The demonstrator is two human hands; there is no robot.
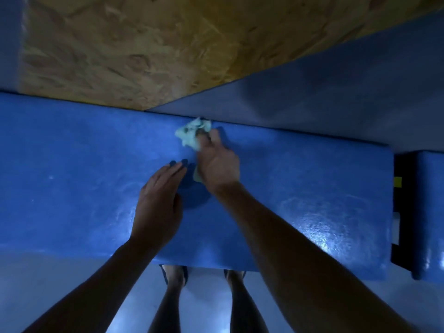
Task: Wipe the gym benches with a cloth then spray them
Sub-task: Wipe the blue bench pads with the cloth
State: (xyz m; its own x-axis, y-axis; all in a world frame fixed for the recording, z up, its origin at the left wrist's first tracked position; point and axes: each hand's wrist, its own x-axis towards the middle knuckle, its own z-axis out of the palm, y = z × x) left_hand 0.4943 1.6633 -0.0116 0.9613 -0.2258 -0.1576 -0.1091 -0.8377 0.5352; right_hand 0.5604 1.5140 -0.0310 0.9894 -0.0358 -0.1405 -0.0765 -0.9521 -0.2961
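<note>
One cloth [192, 134] bunches under right hand's [217, 168] fingertips.

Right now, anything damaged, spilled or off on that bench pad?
No damage or spill shows. The blue bench pad carries pale smudges and swirl marks, likely wipe streaks. The right hand grips the crumpled cloth at the far edge; the left hand rests flat.
</note>
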